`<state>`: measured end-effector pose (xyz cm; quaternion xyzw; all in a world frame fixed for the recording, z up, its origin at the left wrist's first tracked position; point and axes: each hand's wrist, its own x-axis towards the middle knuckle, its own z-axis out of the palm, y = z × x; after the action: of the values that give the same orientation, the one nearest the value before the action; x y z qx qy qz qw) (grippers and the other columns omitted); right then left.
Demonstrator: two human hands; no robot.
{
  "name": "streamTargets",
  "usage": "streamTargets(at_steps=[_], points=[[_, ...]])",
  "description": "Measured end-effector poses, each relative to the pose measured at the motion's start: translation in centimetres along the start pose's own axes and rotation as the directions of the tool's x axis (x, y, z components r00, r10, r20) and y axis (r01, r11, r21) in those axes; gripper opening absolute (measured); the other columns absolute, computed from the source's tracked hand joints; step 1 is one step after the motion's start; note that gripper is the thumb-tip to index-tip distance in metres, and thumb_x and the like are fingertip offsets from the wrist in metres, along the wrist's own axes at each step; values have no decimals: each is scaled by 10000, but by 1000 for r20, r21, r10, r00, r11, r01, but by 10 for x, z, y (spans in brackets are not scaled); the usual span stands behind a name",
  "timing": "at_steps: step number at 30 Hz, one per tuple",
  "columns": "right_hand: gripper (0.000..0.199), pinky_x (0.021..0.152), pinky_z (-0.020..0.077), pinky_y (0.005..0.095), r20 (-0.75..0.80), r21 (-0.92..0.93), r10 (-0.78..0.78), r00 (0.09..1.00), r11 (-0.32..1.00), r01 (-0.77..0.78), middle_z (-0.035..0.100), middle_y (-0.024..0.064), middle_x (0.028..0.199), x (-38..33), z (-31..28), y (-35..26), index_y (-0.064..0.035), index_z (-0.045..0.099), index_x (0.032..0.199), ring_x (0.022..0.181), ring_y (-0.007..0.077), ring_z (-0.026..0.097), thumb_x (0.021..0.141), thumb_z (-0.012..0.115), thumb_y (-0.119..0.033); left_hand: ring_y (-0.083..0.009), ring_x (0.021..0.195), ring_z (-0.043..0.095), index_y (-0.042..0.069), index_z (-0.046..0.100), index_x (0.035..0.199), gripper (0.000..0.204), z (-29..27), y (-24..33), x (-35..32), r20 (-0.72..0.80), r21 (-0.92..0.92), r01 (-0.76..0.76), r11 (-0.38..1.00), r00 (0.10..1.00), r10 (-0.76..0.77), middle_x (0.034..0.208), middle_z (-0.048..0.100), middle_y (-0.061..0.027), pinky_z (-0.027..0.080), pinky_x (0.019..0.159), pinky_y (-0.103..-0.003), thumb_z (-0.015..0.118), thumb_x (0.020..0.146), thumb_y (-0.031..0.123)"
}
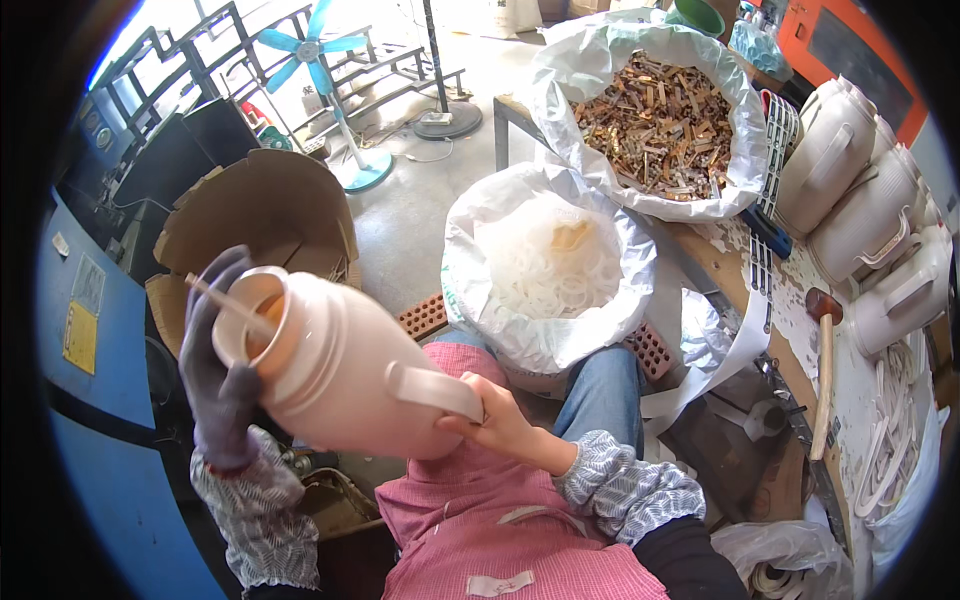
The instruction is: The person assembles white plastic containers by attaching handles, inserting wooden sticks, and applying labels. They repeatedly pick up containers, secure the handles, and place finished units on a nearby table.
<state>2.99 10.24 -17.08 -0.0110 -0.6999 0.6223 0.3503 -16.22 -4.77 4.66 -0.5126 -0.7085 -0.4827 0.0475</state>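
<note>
A pale pink jug (350, 375) is held aslant above the lap, its mouth turned up and to the left, its base close to the pink apron (460, 530). By the left hand (222, 385), covered in a dark grey glove, the mouth end is clasped, fingers and thumb curved around the rim. By the bare right hand (505, 425) the lower end of the jug's handle (437, 391) is gripped, fingers closed around it. A thin pale stick (232, 304) is seen angled into the mouth beside the glove; whether it is pinched by the gloved fingers cannot be told. Orange is seen inside the mouth. Beyond the knees, a white sack (463, 235) is filled with translucent rings (565, 285); behind it and to the right, a 2nd sack (556, 75) is heaped with small brownish strips (660, 125). On the workbench (797, 335) at right, several pale jugs (830, 150) are stood near a mallet (825, 370). A cardboard box (255, 200) is placed at left, with a blue-bladed fan (308, 50) farther back.
</note>
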Motion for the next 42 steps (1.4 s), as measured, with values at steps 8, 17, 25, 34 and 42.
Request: streamTargets(at_steps=[8, 17, 25, 34, 42], points=[[278, 815, 508, 357, 598, -25, -29, 801, 998, 55, 637, 95, 1016, 74, -30, 9, -55, 642, 1039, 970, 264, 614, 785, 729, -124, -335, 1209, 516, -15, 643, 1082, 252, -40, -30, -34, -92, 504, -122, 855, 977, 193, 1187, 582, -161, 418, 1025, -463, 629, 861, 105], [159, 842, 461, 440, -259, -960, 263, 929, 33, -277, 635, 133, 966, 40, -230, 211, -53, 674, 882, 962, 372, 557, 754, 634, -139, -267, 747, 570, -43, 592, 783, 223, -68, -38, -64, 31, 222, 210, 952, 975, -222, 771, 595, -129, 454, 710, -351, 571, 890, 151], [243, 615, 418, 392, -350, -754, 80, 933, 567, -332, 556, 126, 725, 52, -215, 157, -2, 617, 723, 676, 280, 549, 800, 721, -208, -143, 722, 579, 26, 595, 1008, 269, -54, -38, -12, -260, 162, -29, 986, 963, 71, 1003, 596, -85, 479, 597, -265, 734, 785, -31], [246, 602, 421, 333, -363, -688, -66, 929, 692, -219, 538, 97, 717, -11, -224, 14, 18, 549, 682, 641, 232, 541, 859, 667, -105, -222, 908, 649, 59, 602, 1108, 423, -17, -16, 27, -21, 722, -485, 493, 697, 717, 1095, 584, -84, 586, 797, -345, 810, 741, 89], [425, 816, 555, 323, -337, -118, 138, 931, 975, -187, 614, 156, 1175, -8, -203, -115, 24, 522, 1286, 965, 192, 639, 1010, 467, -295, -277, 950, 635, 123, 662, 1067, 442, 182, 45, 21, 85, -145, -686, 713, 709, 700, 1081, 600, -109, 550, 781, -369, 835, 676, 237]])
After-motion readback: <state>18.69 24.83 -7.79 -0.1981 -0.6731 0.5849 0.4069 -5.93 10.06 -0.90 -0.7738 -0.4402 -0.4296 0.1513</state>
